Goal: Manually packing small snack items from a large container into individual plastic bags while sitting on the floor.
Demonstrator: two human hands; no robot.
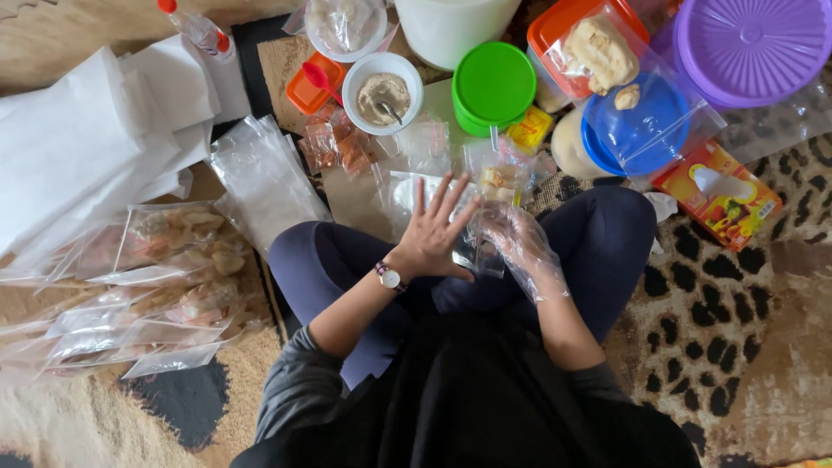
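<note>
I sit cross-legged on a patterned rug. My left hand is bare with a wristwatch, and its spread fingers rest flat against a small clear plastic bag. The bag holds a few pale yellow food pieces near its top. My right hand wears a thin clear plastic glove and grips the bag's right side, holding it up over my knees. The bag's lower part is hidden between the two hands.
Ahead stand a white bowl of beige powder with a spoon, a green-lidded tub, a blue lid, a purple-lidded tub and an orange carton. Filled clear bags, empty bags and white paper lie left.
</note>
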